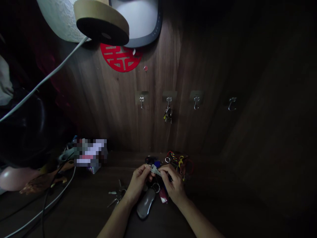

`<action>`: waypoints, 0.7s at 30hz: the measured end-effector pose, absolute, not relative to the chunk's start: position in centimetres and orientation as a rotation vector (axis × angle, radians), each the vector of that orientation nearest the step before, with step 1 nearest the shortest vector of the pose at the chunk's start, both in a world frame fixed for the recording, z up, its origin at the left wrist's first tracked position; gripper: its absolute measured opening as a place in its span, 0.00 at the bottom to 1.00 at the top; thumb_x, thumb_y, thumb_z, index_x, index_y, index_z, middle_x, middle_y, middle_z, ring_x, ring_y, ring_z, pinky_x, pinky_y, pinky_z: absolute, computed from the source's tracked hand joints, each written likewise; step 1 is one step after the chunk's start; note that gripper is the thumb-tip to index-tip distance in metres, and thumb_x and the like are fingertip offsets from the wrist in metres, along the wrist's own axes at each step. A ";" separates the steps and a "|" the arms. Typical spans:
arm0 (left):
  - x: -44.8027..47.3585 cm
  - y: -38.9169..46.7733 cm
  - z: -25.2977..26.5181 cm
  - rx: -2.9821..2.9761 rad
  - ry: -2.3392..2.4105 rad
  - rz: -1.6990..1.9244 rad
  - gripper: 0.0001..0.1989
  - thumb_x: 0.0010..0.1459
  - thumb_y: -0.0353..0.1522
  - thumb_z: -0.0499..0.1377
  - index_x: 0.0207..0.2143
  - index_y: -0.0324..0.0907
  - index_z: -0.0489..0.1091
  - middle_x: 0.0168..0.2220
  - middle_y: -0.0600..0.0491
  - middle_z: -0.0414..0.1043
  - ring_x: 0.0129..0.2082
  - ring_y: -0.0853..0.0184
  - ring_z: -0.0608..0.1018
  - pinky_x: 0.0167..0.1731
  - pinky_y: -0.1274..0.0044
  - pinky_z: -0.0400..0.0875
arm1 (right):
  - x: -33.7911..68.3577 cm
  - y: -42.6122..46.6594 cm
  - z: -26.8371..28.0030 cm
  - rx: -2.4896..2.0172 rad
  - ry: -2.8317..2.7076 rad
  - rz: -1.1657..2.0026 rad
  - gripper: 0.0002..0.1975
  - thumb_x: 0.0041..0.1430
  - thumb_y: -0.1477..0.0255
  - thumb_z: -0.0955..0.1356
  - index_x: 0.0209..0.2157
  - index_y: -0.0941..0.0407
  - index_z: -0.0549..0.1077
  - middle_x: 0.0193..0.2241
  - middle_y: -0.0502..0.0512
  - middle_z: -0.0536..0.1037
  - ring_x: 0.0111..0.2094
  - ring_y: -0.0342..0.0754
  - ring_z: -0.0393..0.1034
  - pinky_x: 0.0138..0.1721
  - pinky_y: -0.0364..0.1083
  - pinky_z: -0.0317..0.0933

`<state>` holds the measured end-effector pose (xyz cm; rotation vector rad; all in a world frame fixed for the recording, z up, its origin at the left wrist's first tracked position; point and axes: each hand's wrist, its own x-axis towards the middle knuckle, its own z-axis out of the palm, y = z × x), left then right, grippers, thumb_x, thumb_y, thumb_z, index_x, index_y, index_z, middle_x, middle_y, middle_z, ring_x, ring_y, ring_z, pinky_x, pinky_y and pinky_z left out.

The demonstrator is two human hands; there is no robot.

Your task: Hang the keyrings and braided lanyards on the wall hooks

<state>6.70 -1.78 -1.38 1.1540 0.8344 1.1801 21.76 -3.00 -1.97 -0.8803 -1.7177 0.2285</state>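
My left hand (140,181) pinches a silvery key (155,170) between thumb and fingers. From the other side, my right hand (174,185) has its thumb and fingertips closed on the same key. A blue piece (158,163) shows just behind it. Below the hands, a grey oval key fob (146,204) with a metal ring lies on the dark wooden surface. A pink and white piece (163,195) is near my right wrist. Left of my left wrist lies a loose bunch of keys (117,195). Coloured braided cords (180,161) and a ring lie behind my right hand.
Several adhesive hooks line the wooden back panel; keys (168,115) hang from the second hook (169,99). Above are a red cut-out ornament (121,59) and a round tan object (100,15) with a white cable (49,76). A blurred box (92,155) and pink balloon (17,178) are at left.
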 end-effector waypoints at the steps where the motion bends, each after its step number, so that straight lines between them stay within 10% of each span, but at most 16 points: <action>1: 6.7 -1.8 -1.3 1.163 0.827 1.170 0.18 0.52 0.45 0.57 0.22 0.39 0.67 0.20 0.59 0.64 0.20 0.76 0.62 0.24 0.83 0.57 | 21.7 -3.0 -2.0 -0.873 -1.719 0.230 0.08 0.61 0.74 0.60 0.32 0.54 0.69 0.28 0.52 0.73 0.31 0.45 0.68 0.31 0.43 0.62; 21: 7.1 -2.4 -1.3 1.433 0.880 1.087 0.17 0.53 0.45 0.56 0.24 0.39 0.67 0.19 0.60 0.63 0.21 0.74 0.63 0.24 0.82 0.59 | 21.3 -2.8 -1.7 -0.851 -1.744 0.197 0.05 0.57 0.76 0.63 0.28 0.54 0.67 0.27 0.51 0.70 0.33 0.46 0.66 0.35 0.46 0.62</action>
